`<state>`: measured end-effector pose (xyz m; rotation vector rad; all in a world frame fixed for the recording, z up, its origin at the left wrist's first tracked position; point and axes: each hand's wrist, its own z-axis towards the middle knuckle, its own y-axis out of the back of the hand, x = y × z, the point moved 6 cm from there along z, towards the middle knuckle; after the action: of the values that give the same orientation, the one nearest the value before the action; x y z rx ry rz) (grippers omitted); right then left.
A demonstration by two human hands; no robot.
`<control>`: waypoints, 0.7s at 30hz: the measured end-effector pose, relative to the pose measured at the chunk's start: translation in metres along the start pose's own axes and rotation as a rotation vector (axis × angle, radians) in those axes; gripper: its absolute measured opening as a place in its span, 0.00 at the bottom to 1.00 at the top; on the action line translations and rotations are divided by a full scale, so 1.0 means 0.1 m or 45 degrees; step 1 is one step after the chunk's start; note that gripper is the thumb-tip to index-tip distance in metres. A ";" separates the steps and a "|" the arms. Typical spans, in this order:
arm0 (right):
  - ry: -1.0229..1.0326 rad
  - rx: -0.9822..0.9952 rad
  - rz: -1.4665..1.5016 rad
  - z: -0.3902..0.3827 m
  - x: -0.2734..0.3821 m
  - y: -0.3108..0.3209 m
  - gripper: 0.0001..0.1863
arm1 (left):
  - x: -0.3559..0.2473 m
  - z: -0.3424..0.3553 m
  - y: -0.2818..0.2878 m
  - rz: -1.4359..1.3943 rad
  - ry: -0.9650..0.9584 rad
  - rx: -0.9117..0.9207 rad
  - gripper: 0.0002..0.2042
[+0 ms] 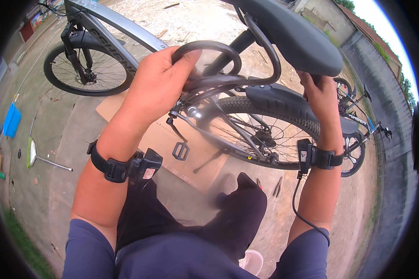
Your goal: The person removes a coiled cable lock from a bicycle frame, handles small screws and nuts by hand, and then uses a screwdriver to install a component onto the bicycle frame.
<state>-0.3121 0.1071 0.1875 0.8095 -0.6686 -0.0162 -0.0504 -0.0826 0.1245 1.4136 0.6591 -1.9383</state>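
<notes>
My left hand (156,86) is closed round a thick dark coiled cable, which looks like a bike lock (209,44), in front of the seat post (237,49). One loop of it rises over my thumb; another bends up beside the black saddle (298,39). My right hand (320,95) is raised to the underside of the saddle's rear end, its fingers curled. What those fingers grip is hidden by the saddle. Below lie the black rear mudguard (277,97) and the knobbly rear tyre (307,116) of the grey bicycle (109,25), which stands upright.
Flattened cardboard (158,144) lies under the bicycle, with a pedal (180,151) above it. Pliers (278,187) rest on the ground near my foot. A second bicycle (354,153) stands at right by a grey wall (381,69). At left are a blue dustpan (12,121) and a broom (31,153).
</notes>
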 end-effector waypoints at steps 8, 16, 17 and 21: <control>-0.332 0.038 0.603 -0.22 0.08 -0.29 0.21 | 0.62 -0.59 -0.40 -0.885 0.583 0.302 0.18; -0.275 0.093 0.736 -0.22 0.21 -0.37 0.27 | 0.59 -0.97 -0.48 -1.367 0.665 0.330 0.17; -0.298 0.132 0.763 -0.22 0.21 -0.42 0.29 | 0.63 -1.02 -0.39 -1.306 0.672 0.286 0.19; -0.371 0.197 0.774 -0.28 0.22 -0.50 0.32 | 0.63 -1.02 -0.15 -1.552 0.382 0.595 0.17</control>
<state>-0.2674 0.0851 0.1520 0.7303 -1.1827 0.4812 -0.0106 -0.0118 0.0343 1.8046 1.5385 -2.9510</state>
